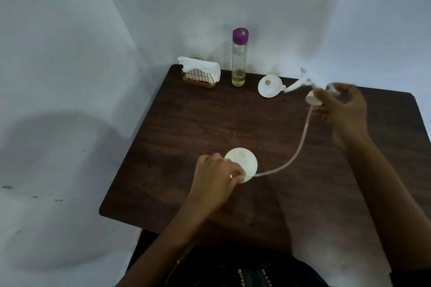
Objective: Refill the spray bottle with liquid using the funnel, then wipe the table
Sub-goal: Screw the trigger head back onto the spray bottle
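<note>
The white spray bottle (242,164) stands open-necked near the middle of the dark wooden table (186,128). My left hand (215,178) grips its left side. My right hand (342,109) holds the removed white spray head (312,93) above the table's right part, blurred. Its thin dip tube (300,147) curves down toward the bottle. A white funnel (270,88) lies on the table at the back. Beside it stands a clear bottle with a purple cap (239,58) and a little yellowish liquid at the bottom.
A gold wire holder with white tissues (200,73) sits at the table's back left corner. White cloth covers the wall behind and the space to the left. The table's front edge is close to my body.
</note>
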### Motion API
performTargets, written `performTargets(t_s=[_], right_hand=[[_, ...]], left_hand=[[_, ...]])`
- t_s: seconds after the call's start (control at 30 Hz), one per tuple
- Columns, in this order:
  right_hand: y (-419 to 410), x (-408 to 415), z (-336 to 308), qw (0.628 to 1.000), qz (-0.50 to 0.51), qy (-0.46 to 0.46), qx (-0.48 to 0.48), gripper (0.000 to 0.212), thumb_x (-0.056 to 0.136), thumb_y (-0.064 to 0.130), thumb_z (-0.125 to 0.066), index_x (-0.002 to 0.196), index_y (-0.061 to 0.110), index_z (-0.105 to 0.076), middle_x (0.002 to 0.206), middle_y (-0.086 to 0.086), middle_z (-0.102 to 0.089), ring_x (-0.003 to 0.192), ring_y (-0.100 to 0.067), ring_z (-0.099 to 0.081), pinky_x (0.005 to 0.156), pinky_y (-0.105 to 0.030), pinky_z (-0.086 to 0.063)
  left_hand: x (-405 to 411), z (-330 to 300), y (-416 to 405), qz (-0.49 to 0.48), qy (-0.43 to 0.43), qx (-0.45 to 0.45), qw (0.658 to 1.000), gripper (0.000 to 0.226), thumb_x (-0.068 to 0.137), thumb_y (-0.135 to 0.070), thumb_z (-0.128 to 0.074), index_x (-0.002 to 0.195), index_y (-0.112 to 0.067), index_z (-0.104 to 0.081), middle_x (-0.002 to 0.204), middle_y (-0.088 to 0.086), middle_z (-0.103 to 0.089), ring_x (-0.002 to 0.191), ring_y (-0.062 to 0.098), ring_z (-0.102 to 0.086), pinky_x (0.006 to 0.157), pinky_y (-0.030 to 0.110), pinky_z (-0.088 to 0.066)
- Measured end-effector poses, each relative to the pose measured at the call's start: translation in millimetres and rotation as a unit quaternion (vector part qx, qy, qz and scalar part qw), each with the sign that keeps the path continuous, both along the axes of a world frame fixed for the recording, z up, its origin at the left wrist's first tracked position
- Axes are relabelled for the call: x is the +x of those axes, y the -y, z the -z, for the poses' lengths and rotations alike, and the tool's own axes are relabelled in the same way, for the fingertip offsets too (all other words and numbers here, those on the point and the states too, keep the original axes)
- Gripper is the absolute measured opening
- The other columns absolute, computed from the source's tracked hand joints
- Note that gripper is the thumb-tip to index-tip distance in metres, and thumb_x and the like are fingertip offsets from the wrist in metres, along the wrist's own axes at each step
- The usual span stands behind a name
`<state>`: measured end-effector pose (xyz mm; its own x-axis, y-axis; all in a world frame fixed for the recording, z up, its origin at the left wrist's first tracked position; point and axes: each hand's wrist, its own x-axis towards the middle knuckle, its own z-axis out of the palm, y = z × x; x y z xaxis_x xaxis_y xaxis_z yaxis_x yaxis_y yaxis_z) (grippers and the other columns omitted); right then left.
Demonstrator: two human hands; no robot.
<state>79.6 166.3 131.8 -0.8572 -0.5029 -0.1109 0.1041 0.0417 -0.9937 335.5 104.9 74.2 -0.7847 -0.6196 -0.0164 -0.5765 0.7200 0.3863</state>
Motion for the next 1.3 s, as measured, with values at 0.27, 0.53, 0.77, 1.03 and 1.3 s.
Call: performTargets(t_s=[0.27, 0.53, 0.77, 1.03, 1.3], right_hand=[[13, 2, -71, 0.993, -0.027, -0.087, -0.078, 0.038, 0.079, 0.022, -0.073, 0.11, 0.009, -0.055, 0.088, -0.014, -0.069, 0.067, -0.021, -0.07, 0.067, -0.034, -0.058], [34, 23, -75, 0.99, -0.059, -0.123, -0.048, 0.041, 0.079, 0.02, -0.073, 0.112, 0.001, -0.058, 0.075, -0.011, -0.07, 0.058, -0.016, -0.066, 0.06, -0.029, -0.056], [51, 34, -73, 0.99, -0.06, -0.128, -0.031, 0.042, 0.079, 0.024, -0.073, 0.114, 0.005, -0.061, 0.07, -0.003, -0.069, 0.06, -0.015, -0.067, 0.061, -0.026, -0.056], [73, 39, -62, 0.994, 0.011, -0.101, -0.041, 0.048, 0.079, 0.025, -0.074, 0.121, 0.008, -0.056, 0.083, -0.015, -0.069, 0.067, -0.017, -0.071, 0.067, -0.025, -0.059], [89, 37, -46, 0.988, 0.065, -0.137, -0.019, 0.043, 0.074, 0.031, -0.075, 0.111, 0.02, -0.055, 0.075, -0.01, -0.06, 0.071, -0.025, -0.07, 0.066, -0.03, -0.059]], left_hand=[[-41, -3, 27, 0.037, -0.128, -0.008, 0.991, 0.009, 0.086, -0.033, -0.065, 0.092, -0.035, -0.072, 0.082, -0.013, -0.067, 0.094, 0.006, -0.051, 0.104, 0.025, -0.005], [-45, 23, 24, 0.06, -0.15, 0.027, 0.986, 0.012, 0.093, -0.024, -0.053, 0.093, -0.027, -0.065, 0.096, -0.015, -0.068, 0.104, 0.0, -0.055, 0.114, 0.034, -0.003], [-42, 39, 19, 0.039, -0.167, 0.044, 0.984, 0.019, 0.097, -0.026, -0.042, 0.101, -0.024, -0.06, 0.117, -0.018, -0.063, 0.134, -0.003, -0.032, 0.113, 0.034, -0.002], [-40, 47, 2, -0.015, -0.255, 0.041, 0.966, 0.014, 0.095, -0.022, -0.037, 0.096, -0.025, -0.05, 0.125, -0.005, -0.064, 0.139, 0.003, -0.028, 0.11, 0.041, -0.01], [-44, 64, -16, -0.124, -0.265, 0.033, 0.956, 0.03, 0.096, -0.024, -0.04, 0.121, -0.023, -0.057, 0.115, -0.016, -0.064, 0.14, 0.004, -0.025, 0.109, 0.045, -0.018]])
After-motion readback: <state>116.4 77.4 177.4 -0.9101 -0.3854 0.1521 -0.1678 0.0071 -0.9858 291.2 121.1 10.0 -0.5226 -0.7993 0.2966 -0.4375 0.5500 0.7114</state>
